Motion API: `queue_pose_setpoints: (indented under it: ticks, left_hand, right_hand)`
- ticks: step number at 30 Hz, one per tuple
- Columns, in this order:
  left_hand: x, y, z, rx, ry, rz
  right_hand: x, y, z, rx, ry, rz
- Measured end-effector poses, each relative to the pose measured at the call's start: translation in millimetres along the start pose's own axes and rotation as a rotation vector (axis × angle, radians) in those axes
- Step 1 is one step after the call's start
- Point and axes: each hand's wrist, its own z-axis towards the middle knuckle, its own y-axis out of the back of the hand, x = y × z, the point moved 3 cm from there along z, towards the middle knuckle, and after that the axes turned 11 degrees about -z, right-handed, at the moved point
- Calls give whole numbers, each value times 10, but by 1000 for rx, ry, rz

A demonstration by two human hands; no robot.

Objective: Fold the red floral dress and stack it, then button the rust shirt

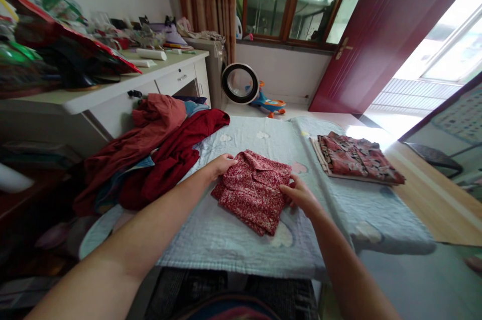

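A folded red shirt [254, 192] with a small white pattern lies on the pale blue quilted cloth [233, 252], right in front of me. My left hand [223, 165] grips its upper left edge between thumb and fingers. At the opposite side, my right hand [297, 193] pinches the right edge, thumb on top and some fingertips hidden under the fabric. The shirt looks flat, with several layers showing along its near edge.
Loose red and blue clothes [161, 159] are heaped to the left, against a white desk [150, 84] crowded with items. Folded floral clothing [357, 159] sits on the right. Beyond are a washing machine with its round door [241, 84] ajar, a blue ride-on toy [269, 103] and a dark red door [369, 33].
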Motion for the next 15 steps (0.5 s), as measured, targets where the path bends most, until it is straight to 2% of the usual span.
queue_pose_setpoints:
  ticks: [4, 6, 9, 13, 15]
  left_hand:
    - [138, 196, -230, 27, 126, -15]
    - [193, 286, -367, 52, 186, -1]
    - [269, 339, -548, 85, 215, 47]
    - [378, 248, -717, 207, 184, 39]
    - [426, 199, -764, 231, 154, 27]
  right_hand:
    - [80, 288, 194, -313, 117, -568]
    - [205, 330, 329, -340, 217, -688]
    - [415, 264, 582, -234, 271, -781]
    - [616, 69, 906, -18, 262, -893]
    - [663, -17, 1021, 59, 269, -904]
